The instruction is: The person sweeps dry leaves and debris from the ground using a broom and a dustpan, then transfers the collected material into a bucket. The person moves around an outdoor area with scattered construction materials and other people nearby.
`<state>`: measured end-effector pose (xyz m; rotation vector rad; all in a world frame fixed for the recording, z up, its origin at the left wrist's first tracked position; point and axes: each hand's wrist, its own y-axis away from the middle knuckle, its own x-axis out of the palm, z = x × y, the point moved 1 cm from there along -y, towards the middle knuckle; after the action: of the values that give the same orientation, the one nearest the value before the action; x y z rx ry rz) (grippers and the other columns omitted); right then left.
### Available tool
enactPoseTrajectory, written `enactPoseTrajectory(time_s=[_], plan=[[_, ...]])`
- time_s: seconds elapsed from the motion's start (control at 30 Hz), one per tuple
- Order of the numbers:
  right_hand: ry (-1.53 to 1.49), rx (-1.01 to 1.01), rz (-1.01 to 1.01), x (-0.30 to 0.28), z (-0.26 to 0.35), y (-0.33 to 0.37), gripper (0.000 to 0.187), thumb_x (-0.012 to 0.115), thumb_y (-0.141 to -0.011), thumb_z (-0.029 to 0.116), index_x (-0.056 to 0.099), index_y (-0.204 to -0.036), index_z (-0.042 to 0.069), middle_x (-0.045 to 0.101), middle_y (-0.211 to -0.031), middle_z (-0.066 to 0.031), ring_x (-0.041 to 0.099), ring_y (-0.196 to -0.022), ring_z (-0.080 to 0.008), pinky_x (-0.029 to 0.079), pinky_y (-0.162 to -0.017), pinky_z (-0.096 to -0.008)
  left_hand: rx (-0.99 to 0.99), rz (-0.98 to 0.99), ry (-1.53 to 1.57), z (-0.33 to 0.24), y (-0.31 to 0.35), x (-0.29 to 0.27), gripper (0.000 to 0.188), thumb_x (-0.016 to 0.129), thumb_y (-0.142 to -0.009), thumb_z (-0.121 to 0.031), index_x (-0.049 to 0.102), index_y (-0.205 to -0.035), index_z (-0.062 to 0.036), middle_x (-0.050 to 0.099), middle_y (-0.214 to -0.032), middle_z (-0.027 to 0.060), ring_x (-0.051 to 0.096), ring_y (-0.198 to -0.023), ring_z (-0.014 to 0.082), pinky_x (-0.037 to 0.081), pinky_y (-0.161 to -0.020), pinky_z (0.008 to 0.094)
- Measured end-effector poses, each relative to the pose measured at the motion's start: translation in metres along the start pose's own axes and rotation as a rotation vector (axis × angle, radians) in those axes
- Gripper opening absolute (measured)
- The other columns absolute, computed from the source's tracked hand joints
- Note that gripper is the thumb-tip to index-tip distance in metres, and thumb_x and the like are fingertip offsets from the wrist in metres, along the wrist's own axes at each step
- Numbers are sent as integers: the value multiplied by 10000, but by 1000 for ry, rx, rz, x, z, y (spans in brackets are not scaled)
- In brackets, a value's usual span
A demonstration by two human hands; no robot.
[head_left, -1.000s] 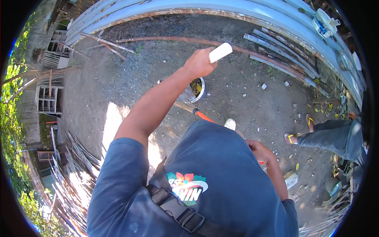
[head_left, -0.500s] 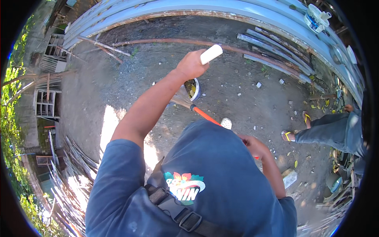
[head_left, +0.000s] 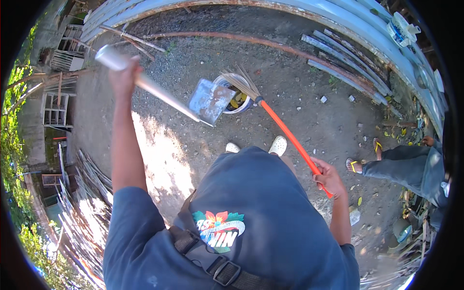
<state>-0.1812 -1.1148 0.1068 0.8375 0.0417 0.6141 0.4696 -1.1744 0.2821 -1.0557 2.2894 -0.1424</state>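
Observation:
My left hand (head_left: pixel 124 79) is wrapped round the pale handle of a dustpan (head_left: pixel 211 101), near the handle's upper end. The grey metal pan is tilted at the left rim of a white bucket (head_left: pixel 243 104), overlapping it. Leaves and dirt lie inside the bucket. In my right hand (head_left: pixel 329 179) is a stick broom (head_left: pixel 288 130), gripped near the lower end of its orange handle. Its thin bristles reach over the bucket's mouth, beside the pan. Whether they touch the leaves I cannot tell.
At the right stands another person (head_left: pixel 406 162) in dark trousers and yellow-strapped slippers. Planks (head_left: pixel 345 67) and a long rusty pole (head_left: pixel 217 35) lie on the ground ahead. A stick pile (head_left: pixel 87 212) is at the left. A bucket (head_left: pixel 402 30) sits on corrugated sheets.
My left hand has swung left with the dustpan handle, and the pan now shows at the bucket. The broom's bristles have come over the bucket, its handle now further right.

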Motion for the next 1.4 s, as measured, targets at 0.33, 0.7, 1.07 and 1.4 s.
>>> enactPoseTrajectory(time_s=[0.33,0.7,1.07,1.4], plan=[[308,-80,76,164,52,-96,671,579,-856,-90,491,-1490,111,581,-803,-5,494,-542,-63,392,-485,-223,-240,-442,142,161,102,-220,137,704,-819,21,588,-868,-33,601,-704,81,619,-614,185,508,-608,332],[1103,-113,114,373,2,-352,513,542,-886,90,545,-1399,93,669,-1176,-272,657,-1120,-395,527,-884,-476,-664,-105,72,353,211,-111,213,815,-809,-94,614,-874,-67,629,-817,6,592,-767,120,481,-715,312],[578,345,232,401,-57,-271,537,618,-822,0,575,-1356,30,646,-809,-86,572,-546,-147,447,-482,-305,-776,39,-58,439,260,-156,219,833,-785,-171,670,-888,-69,709,-815,49,680,-780,167,524,-730,350],[616,269,187,406,44,-214,467,627,-865,37,588,-1329,66,671,-966,-75,647,-753,-169,510,-593,-317,-851,-47,-66,460,281,-179,202,835,-784,-162,698,-886,-54,725,-819,97,703,-769,200,538,-700,375]])
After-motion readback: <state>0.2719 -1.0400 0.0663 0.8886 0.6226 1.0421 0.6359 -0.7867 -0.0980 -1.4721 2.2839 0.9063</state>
